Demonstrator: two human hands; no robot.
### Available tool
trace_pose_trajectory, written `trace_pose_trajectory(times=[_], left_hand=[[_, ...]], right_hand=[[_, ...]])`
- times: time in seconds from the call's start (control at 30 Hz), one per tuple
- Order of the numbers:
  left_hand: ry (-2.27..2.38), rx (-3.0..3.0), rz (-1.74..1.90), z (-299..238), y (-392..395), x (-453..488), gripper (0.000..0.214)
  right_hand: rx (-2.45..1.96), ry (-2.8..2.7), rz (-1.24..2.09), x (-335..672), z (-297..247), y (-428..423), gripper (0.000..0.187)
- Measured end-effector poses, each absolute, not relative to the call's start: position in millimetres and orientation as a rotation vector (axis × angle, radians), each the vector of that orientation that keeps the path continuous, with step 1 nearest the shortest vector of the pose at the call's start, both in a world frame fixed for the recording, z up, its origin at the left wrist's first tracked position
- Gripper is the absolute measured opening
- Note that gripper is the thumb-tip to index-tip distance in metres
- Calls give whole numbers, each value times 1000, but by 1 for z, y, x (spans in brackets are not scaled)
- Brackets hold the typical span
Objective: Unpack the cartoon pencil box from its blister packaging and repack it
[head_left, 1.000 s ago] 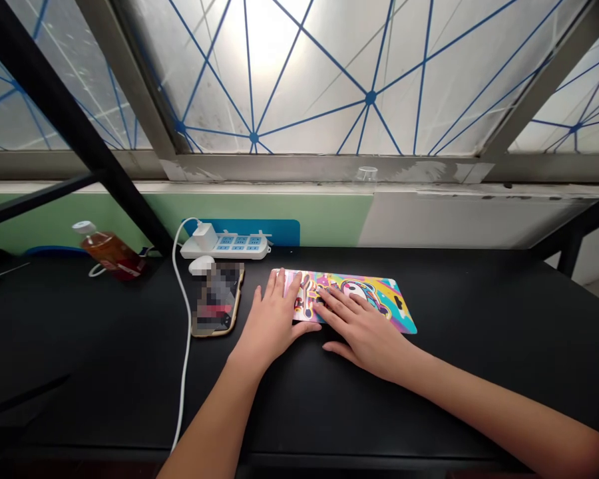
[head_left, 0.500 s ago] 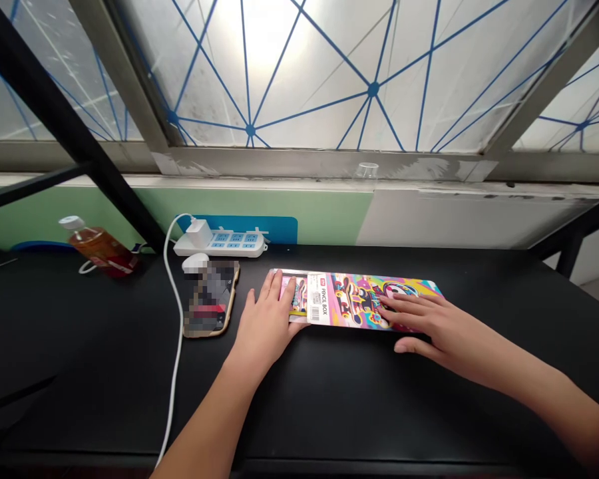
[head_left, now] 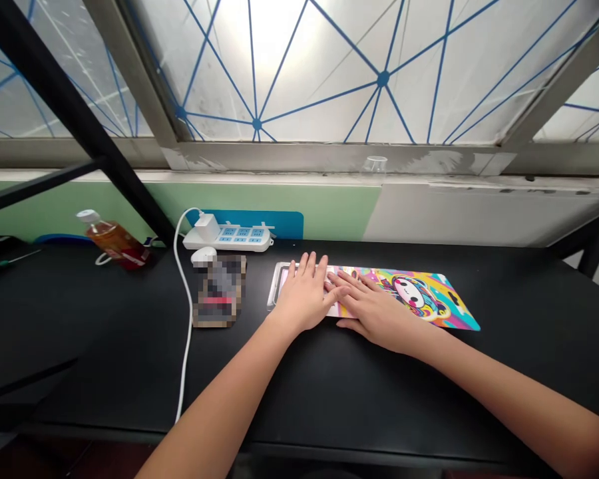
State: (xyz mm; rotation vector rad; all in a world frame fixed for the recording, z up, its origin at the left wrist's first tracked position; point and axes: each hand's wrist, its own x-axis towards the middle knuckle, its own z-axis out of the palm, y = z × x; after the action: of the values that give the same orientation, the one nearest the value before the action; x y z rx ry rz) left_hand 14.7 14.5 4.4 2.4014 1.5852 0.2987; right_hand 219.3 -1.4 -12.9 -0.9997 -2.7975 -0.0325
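Observation:
A colourful pencil box package (head_left: pixel 419 296) with a cartoon figure lies flat on the black desk, its long side running left to right. My left hand (head_left: pixel 307 293) rests flat over its left part, fingers stretched towards the window. Close beside it, my right hand (head_left: pixel 374 309) lies across the middle of the package with its fingers spread, their tips meeting the left hand's thumb. Both hands cover the label seen earlier. A clear plastic edge shows at the package's left end.
Left of the package lies a blurred-out phone (head_left: pixel 219 293) with a white earbud case (head_left: pixel 203 256) behind it. A white power strip (head_left: pixel 229 237) holds a charger with a white cable (head_left: pixel 187 346). Further left, a drink bottle (head_left: pixel 117 243) leans over. A clear cup (head_left: pixel 376 165) sits on the sill.
My right hand has slid left along the package to meet my left hand, uncovering the cartoon face and right end. My left hand has shifted right on the package. The view has turned slightly.

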Motion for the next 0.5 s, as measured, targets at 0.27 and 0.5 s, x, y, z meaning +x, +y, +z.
trace_pose_trajectory(times=[0.27, 0.5], left_hand=[[1574, 2372, 209, 9, 17, 6, 81], [1658, 2368, 223, 3, 30, -8, 78]], right_hand=[[-1086, -2726, -171, 318, -32, -22, 70], [-1193, -2492, -472, 367, -17, -35, 81]])
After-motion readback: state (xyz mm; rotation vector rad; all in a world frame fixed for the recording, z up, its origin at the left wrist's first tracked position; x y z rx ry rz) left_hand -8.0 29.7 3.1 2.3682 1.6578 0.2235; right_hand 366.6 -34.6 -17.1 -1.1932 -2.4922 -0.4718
